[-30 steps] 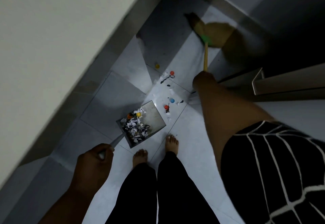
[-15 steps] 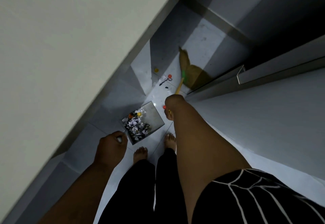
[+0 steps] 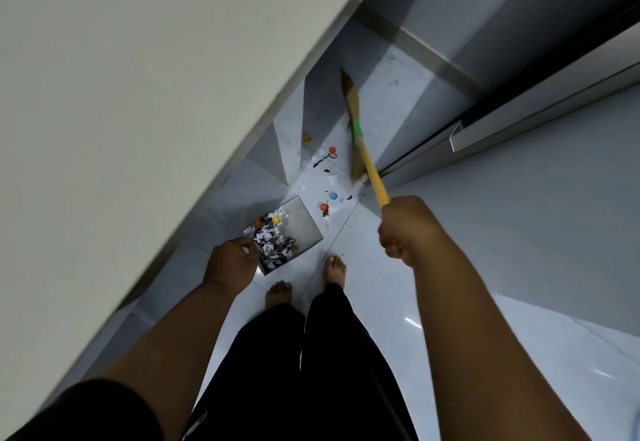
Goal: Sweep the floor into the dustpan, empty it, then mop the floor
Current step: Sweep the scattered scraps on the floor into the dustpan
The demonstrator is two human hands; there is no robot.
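A metal dustpan [image 3: 304,224] rests on the pale tiled floor, holding a heap of paper scraps [image 3: 272,243] and small coloured bits. My left hand [image 3: 230,262] is closed around its handle at the near end. My right hand [image 3: 407,227] grips the yellow stick of a broom [image 3: 356,128], whose straw head with a green band points away, blurred. Loose litter [image 3: 327,180] lies between broom and dustpan: white and black scraps, red, blue and yellow caps.
A light wall [image 3: 138,76] runs along the left. A cabinet or door with a metal rail [image 3: 519,128] stands on the right. My bare feet [image 3: 304,281] are just behind the dustpan.
The broom has swung from the far right corner toward the litter, and my right hand has pulled back toward me. My left hand slid up the handle, closer to the dustpan.
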